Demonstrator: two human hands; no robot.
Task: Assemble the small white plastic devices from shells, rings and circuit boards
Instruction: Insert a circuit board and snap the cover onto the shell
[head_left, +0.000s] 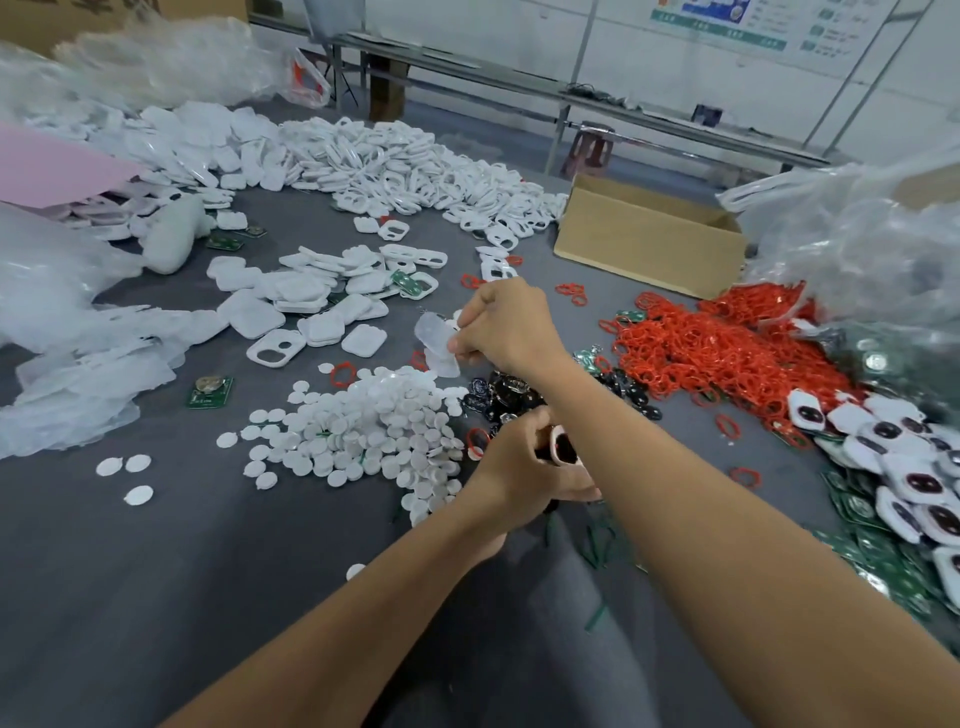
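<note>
Hands are both busy over the grey desk here. Right hand is reached out past the middle, fingers pinched on a thin translucent white piece; it's blurry, so can't say exactly what it is. Its long axis runs diagonally, upper end toward the far left, lower end toward the near right, sort of hanging tilted just above the desk. Left hand is closer in, curled shut around a small white shell with a red ring and something dark showing inside the opening, which faces up and to the right. Can't tell its long axis, the fingers cover too much.

Just left of that hand sits a heap of white round discs. Between the two hands is a little cluster of dark glossy parts. Big tangle of red rings is off to the right, with green circuit boards and part-built white units along the right edge. White flat shells and frames with cutouts are piled farther back, a cardboard box behind the rings.
</note>
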